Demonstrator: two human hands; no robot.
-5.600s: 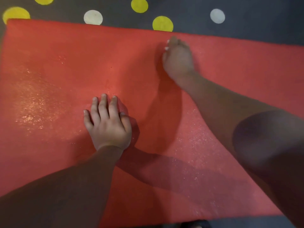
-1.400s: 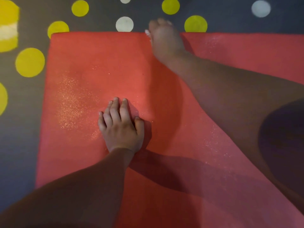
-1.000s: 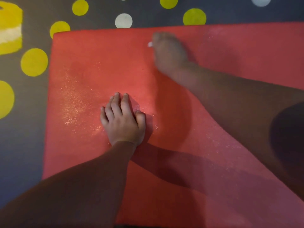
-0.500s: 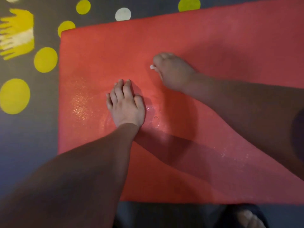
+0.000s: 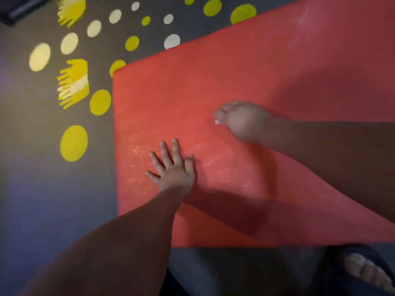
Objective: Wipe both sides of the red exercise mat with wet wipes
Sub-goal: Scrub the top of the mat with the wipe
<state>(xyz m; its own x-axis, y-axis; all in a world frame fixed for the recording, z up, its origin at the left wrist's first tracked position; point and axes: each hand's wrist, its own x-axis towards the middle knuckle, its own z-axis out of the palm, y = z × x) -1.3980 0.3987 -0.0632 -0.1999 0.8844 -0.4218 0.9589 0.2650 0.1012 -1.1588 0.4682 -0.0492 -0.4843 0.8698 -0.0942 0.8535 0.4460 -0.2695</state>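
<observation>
Item, single view: a wide-angle camera on your head, facing forward and steeply down, set close over the flat red foam exercise mat (image 5: 245,77) and the dark grey floor with yellow and white painted dots (image 5: 42,210). Your forearms enter from the bottom and right edges. Your left hand (image 5: 174,170) and your right hand (image 5: 243,122), with its scrap of white wet wipe (image 5: 218,122), lie near frame centre. The mat runs out at the right, and your foot (image 5: 365,274) shows in the lower right corner.

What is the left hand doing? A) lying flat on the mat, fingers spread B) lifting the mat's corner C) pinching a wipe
A: the left hand lies flat on the mat, fingers spread, holding nothing; the wipe is in the right hand.
</observation>
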